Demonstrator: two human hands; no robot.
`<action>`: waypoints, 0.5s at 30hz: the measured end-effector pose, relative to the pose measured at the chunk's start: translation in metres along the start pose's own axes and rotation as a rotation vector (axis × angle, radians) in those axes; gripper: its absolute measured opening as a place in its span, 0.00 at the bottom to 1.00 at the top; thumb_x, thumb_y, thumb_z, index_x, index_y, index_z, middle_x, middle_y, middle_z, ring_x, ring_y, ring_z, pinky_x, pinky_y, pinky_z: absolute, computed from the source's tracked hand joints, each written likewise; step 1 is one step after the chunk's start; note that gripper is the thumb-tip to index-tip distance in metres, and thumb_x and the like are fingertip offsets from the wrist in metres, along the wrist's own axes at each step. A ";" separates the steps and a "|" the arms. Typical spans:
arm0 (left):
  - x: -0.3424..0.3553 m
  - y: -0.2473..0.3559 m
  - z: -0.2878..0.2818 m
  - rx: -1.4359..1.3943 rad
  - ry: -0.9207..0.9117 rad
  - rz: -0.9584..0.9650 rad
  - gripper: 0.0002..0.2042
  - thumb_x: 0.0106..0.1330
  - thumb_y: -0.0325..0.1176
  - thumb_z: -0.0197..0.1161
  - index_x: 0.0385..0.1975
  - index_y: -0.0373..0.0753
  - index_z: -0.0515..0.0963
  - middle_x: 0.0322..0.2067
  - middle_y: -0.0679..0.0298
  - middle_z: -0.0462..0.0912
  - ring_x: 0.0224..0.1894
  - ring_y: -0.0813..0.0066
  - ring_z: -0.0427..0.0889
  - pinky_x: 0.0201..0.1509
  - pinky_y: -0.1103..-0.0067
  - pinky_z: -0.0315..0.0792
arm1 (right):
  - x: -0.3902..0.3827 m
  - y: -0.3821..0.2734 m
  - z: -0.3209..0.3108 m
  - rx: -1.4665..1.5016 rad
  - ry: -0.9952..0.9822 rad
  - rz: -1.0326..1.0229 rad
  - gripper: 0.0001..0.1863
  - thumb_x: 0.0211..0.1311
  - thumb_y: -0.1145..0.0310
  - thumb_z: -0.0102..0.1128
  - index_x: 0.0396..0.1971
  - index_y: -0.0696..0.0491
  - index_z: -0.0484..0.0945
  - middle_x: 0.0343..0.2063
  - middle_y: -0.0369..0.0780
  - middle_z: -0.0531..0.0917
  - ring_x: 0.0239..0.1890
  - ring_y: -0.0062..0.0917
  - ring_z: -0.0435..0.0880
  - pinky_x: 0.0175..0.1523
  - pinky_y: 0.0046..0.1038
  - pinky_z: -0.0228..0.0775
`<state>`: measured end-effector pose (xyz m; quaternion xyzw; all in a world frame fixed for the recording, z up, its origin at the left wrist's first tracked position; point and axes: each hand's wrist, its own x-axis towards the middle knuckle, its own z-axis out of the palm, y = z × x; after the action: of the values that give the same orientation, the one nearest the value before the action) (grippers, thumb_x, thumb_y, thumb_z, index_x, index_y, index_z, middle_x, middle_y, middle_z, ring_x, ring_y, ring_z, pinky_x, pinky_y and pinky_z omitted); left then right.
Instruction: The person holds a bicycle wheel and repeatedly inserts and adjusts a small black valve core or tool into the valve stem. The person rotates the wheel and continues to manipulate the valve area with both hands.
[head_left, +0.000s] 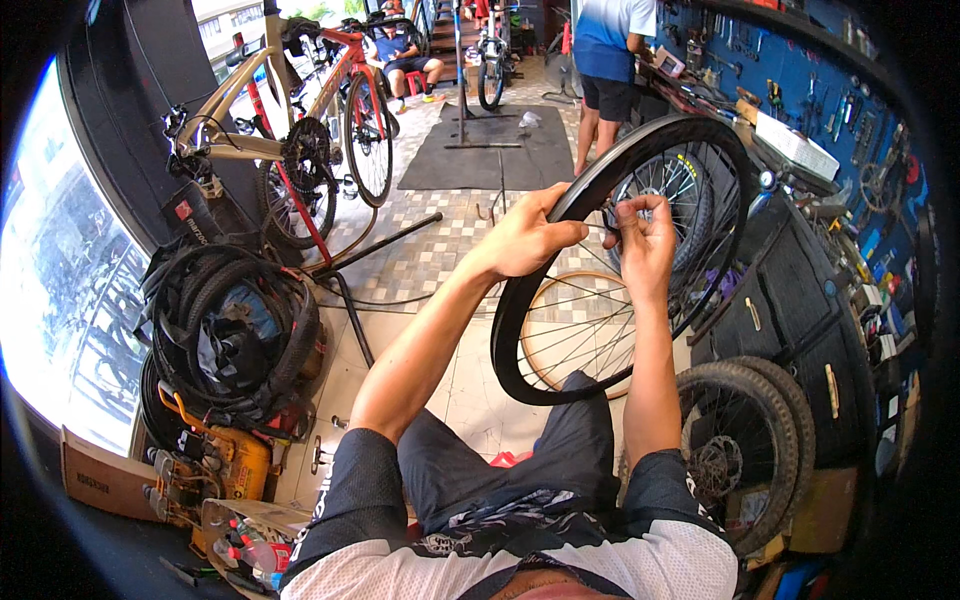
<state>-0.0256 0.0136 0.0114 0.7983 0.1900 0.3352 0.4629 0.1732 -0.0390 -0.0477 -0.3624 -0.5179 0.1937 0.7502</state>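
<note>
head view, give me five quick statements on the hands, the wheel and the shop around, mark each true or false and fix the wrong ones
1. The left hand is on the rim of the black wheel. True.
2. The right hand rests on the person's lap. False: the right hand is raised at the wheel.
3. A dark mat lies on the tiled floor. True.
4. The tool wall on the right is red. False: the tool wall is blue.
5. A yellow-orange machine stands at the lower left of the picture. True.
</note>
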 end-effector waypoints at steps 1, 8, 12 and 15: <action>0.001 -0.001 0.001 -0.007 0.001 0.023 0.18 0.68 0.34 0.68 0.54 0.32 0.81 0.32 0.70 0.82 0.34 0.84 0.74 0.37 0.81 0.68 | 0.002 0.000 -0.001 -0.024 0.013 -0.008 0.12 0.78 0.62 0.64 0.39 0.54 0.75 0.24 0.33 0.83 0.24 0.11 0.77 0.28 0.16 0.68; 0.003 -0.012 0.002 -0.097 0.015 0.095 0.19 0.66 0.33 0.66 0.54 0.32 0.81 0.29 0.71 0.78 0.31 0.85 0.70 0.34 0.80 0.67 | -0.009 0.008 0.014 -0.587 0.158 -0.369 0.20 0.74 0.54 0.66 0.32 0.56 0.79 0.19 0.45 0.82 0.22 0.36 0.85 0.31 0.38 0.74; -0.003 0.000 -0.003 -0.043 -0.013 -0.056 0.19 0.69 0.32 0.68 0.57 0.34 0.81 0.38 0.68 0.86 0.39 0.82 0.78 0.44 0.81 0.72 | -0.008 0.003 0.009 -0.666 -0.001 -0.262 0.20 0.75 0.52 0.64 0.36 0.56 0.80 0.21 0.44 0.82 0.23 0.36 0.81 0.29 0.36 0.68; -0.006 -0.006 -0.009 -0.133 -0.008 0.004 0.19 0.68 0.30 0.67 0.57 0.31 0.81 0.44 0.65 0.87 0.45 0.81 0.80 0.53 0.79 0.73 | -0.015 -0.008 0.021 -0.582 -0.028 -0.307 0.16 0.76 0.58 0.65 0.44 0.57 0.79 0.30 0.40 0.87 0.27 0.25 0.82 0.33 0.28 0.72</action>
<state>-0.0355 0.0185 0.0071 0.7676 0.1639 0.3450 0.5147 0.1476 -0.0465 -0.0471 -0.4765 -0.6104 -0.0727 0.6285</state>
